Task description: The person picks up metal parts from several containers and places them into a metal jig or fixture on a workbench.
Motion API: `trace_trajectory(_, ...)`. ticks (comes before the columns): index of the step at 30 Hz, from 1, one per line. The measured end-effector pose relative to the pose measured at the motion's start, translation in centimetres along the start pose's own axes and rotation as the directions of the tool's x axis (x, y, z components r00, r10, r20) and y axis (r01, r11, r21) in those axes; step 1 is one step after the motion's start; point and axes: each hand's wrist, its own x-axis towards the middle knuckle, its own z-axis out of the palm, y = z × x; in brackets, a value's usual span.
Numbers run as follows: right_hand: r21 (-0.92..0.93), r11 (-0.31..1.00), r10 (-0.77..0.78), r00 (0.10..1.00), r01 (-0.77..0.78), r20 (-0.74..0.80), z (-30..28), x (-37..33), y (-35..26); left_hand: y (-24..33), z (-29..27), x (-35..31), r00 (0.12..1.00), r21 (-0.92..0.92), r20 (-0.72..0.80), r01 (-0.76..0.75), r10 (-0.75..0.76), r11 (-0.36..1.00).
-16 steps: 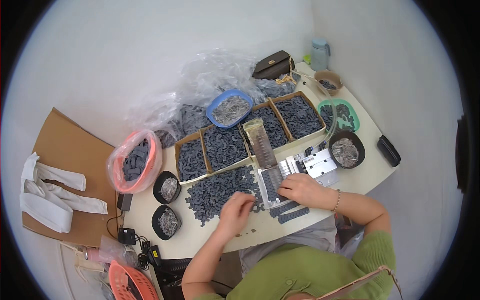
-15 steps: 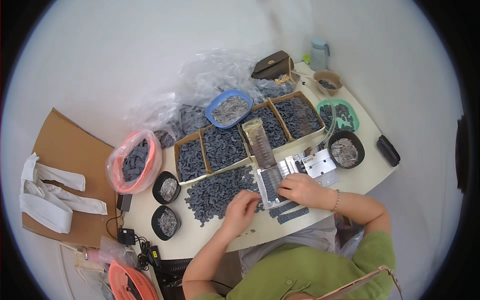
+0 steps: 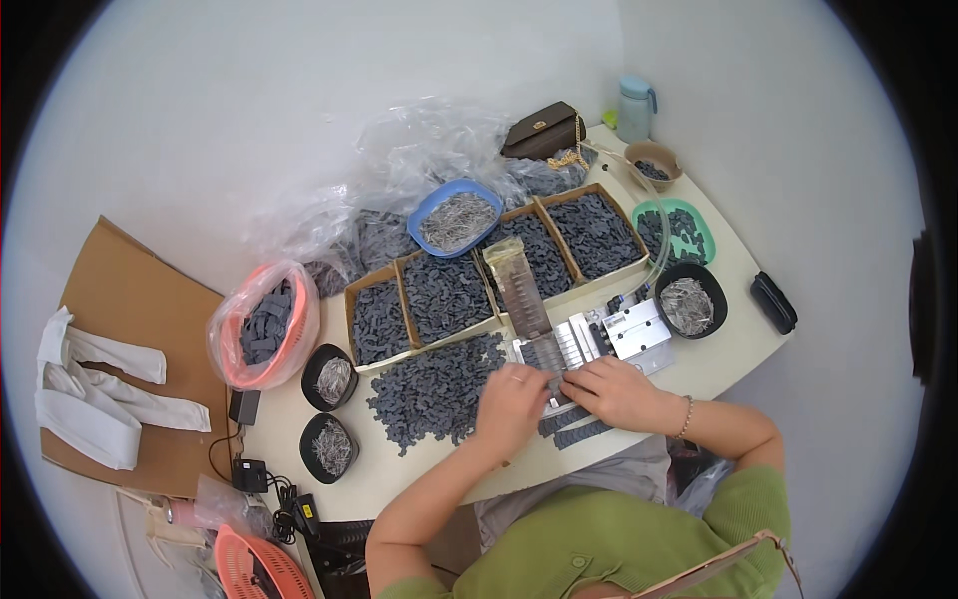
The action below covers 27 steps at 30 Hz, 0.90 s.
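Note:
My left hand (image 3: 511, 404) is over the left side of a metal jig (image 3: 547, 351), fingers bent and closed at its grey parts. What the fingertips hold is hidden or too small to name. Opposite it, my right hand (image 3: 621, 392) rests on the jig's right side with its fingers curled together, their tips close to the left hand's. Rows of small dark grey plastic pieces lie in the jig. A clear plastic magazine (image 3: 518, 288) slopes up from its far end. Dark grey strips (image 3: 582, 431) lie just below the right hand.
A loose pile of grey pieces (image 3: 429, 394) covers the table left of the jig. Behind stands a divided cardboard box (image 3: 399, 356) of such pieces, with a blue tray (image 3: 414, 233) of metal pins. Black bowls (image 3: 720, 321) of pins stand at both sides. A green tray (image 3: 710, 240) is at right.
My left hand has moved right and slightly up, from the jig's left edge onto the jig. The right hand has shifted slightly, and the two hands are closer together.

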Motion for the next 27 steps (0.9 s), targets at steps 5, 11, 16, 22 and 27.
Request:
trace_trajectory(5,-0.188,0.981,-0.043,0.998,0.052,0.053,0.1,0.2,-1.3,-6.4,-7.7,-1.1,0.961,0.257,-0.234,0.209,-0.149,0.944)
trace_trajectory(11,-0.125,0.992,0.023,0.959,0.014,0.283,-0.7,1.8,-1.4,-16.9,-16.2,-7.5,0.857,0.574,-0.227,0.501,-0.462,0.648)
trace_trajectory(16,-0.064,0.980,0.190,0.979,-0.186,0.077,-0.4,10.6,8.2,-19.2,-17.7,-9.1,0.719,0.539,-0.062,0.608,-0.692,0.584)
trace_trajectory(22,0.156,0.862,0.440,0.865,-0.482,0.242,2.5,20.8,14.6,-19.8,-17.7,-9.2,0.737,0.489,-0.082,0.616,-0.671,0.618)
trace_trajectory(27,-0.052,0.811,0.558,0.743,-0.583,0.371,7.3,24.6,16.0,-18.6,-18.9,-9.0,0.706,0.451,-0.082,0.656,-0.703,0.606)
